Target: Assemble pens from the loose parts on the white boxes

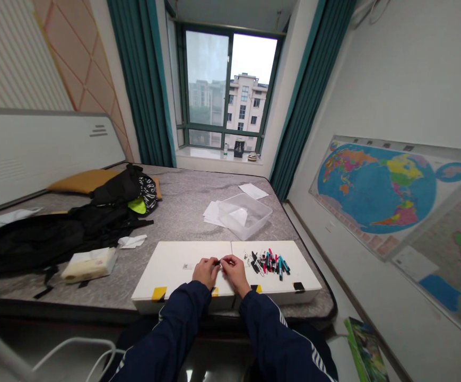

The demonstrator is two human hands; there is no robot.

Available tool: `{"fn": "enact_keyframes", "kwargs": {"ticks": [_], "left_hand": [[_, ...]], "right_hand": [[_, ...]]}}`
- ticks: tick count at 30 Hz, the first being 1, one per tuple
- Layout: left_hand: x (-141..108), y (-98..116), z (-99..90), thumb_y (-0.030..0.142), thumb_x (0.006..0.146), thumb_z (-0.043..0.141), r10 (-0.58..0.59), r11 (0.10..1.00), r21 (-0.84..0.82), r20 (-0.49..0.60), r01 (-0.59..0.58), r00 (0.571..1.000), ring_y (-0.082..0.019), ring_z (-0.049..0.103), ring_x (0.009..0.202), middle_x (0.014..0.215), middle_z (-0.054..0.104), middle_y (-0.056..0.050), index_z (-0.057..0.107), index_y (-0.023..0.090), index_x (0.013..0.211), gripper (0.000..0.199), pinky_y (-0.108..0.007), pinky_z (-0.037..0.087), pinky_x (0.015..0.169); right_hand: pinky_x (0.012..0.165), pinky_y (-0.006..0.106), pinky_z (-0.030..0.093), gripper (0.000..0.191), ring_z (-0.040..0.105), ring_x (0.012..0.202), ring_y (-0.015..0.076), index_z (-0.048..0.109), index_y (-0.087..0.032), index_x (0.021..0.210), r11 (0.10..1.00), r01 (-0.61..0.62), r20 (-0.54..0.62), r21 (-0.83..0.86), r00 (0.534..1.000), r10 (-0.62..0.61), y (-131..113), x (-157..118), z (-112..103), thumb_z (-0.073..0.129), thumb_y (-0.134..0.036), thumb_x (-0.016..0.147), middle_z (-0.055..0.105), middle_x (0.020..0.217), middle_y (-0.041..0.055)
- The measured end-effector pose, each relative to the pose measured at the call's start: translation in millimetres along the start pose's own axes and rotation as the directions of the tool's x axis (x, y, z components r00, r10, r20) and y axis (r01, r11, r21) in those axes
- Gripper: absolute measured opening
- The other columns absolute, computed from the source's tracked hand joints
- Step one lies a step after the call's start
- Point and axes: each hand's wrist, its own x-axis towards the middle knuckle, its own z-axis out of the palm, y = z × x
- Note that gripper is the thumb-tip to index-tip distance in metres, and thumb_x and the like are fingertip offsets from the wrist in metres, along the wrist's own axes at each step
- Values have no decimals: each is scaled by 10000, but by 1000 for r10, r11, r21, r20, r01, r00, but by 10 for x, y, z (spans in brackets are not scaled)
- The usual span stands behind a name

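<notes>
My left hand (206, 272) and my right hand (234, 269) meet over the middle of a white box-like board (166, 265). The fingertips of both are pinched close together. Between them shows a small dark piece (218, 262), too small to name, and both hands seem to grip it. To the right of my right hand lies a loose pile of pen parts (270, 262) in black, red, teal and white. Small clear and black bits (248, 258) are scattered at the pile's left side.
Behind the board, a clear plastic bin (246, 215) stands on the grey mattress (186, 196) beside white paper sheets (212, 213). A tissue pack (89, 264) and a black backpack (67, 233) lie to the left. A wall with a world map (373, 185) rises on the right.
</notes>
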Motion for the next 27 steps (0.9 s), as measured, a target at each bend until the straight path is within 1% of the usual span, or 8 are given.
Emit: {"fn": "enact_keyframes", "kwargs": {"ticks": [11,15,20,27], "left_hand": [[1,-12,16,256,860,559,-10,1000,-20,-16,9,1000,-199,610,917,899,661,-56,650,211,985,162,-331,469,836],[2,-13,25,267,866,559,-11,1000,-17,-25,11,1000,-196,614,920,902,661,-53,649,215,987,160,-325,471,833],[-2,-19,22,259,862,569,16,1000,-9,-31,-17,999,-190,610,912,904,674,-48,654,220,982,152,-313,472,828],[0,-87,48,246,883,523,79,996,-42,-80,-82,994,-196,605,888,917,691,-56,646,198,1009,182,-323,486,822]], "right_hand": [[422,210,411,264,533,470,107,672,-147,793,999,5,12,-40,1000,-4,-16,-8,2,714,-386,690,647,657,23],[428,210,406,246,524,462,101,679,-147,790,999,12,15,-45,1000,-11,-36,-17,7,710,-373,697,644,643,18],[432,209,403,235,516,463,98,680,-144,793,999,9,21,-45,1000,-8,-29,-18,4,706,-360,705,630,632,13],[421,204,393,255,508,462,103,679,-135,770,998,5,36,-62,999,-3,-17,-18,-6,701,-386,726,591,569,4]]}}
